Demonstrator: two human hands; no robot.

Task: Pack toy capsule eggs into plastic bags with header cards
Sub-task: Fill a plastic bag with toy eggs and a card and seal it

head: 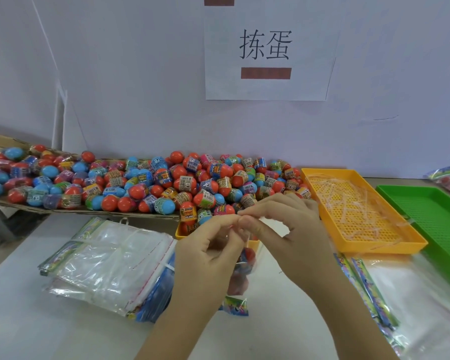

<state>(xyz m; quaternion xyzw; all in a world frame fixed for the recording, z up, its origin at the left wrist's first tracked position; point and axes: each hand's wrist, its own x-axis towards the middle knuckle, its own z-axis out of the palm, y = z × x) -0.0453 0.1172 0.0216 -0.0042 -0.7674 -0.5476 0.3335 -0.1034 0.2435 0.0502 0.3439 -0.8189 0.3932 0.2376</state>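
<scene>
My left hand (208, 253) and my right hand (291, 229) meet above the table, both pinching the top edge of a clear plastic bag (240, 271). The bag hangs below my fingers with red and blue capsule eggs inside, and its colourful header card (235, 306) is at the bottom. Behind my hands a big heap of red and blue capsule eggs (146, 183) lies on a cardboard sheet. A small yellow tray (179, 233) with a few eggs sits just behind my left hand, mostly hidden.
A stack of empty bags with header cards (104, 261) lies at the left. An orange perforated tray (359, 211) holding clear strips stands at the right, a green tray (431, 216) beyond it. More flat bags (400, 294) lie at the lower right. Filled bags (447, 180) rest far right.
</scene>
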